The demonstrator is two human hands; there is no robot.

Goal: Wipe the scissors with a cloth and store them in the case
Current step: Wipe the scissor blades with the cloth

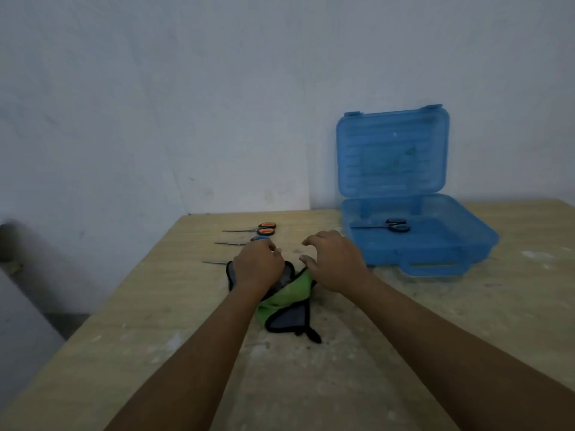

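Three pairs of scissors lie in a row on the wooden table: an orange-handled pair (267,228), a blue-handled pair (241,242), and a third pair (215,262) with only its blade showing. My left hand (257,266) covers the third pair's handle end with its fingers curled down round it, over the cloth. The cloth (287,298) is green with grey, black-edged panels and lies bunched under both hands. My right hand (335,263) hovers over the cloth's right side, fingers spread and loosely bent. Black-handled scissors (392,226) lie inside the open blue case (435,262).
The case's lid (392,154) stands upright against the pale wall at the back right. The table's left edge (93,312) runs diagonally, with a drop to the floor beyond it. Worn, paint-flecked tabletop stretches in front of the cloth.
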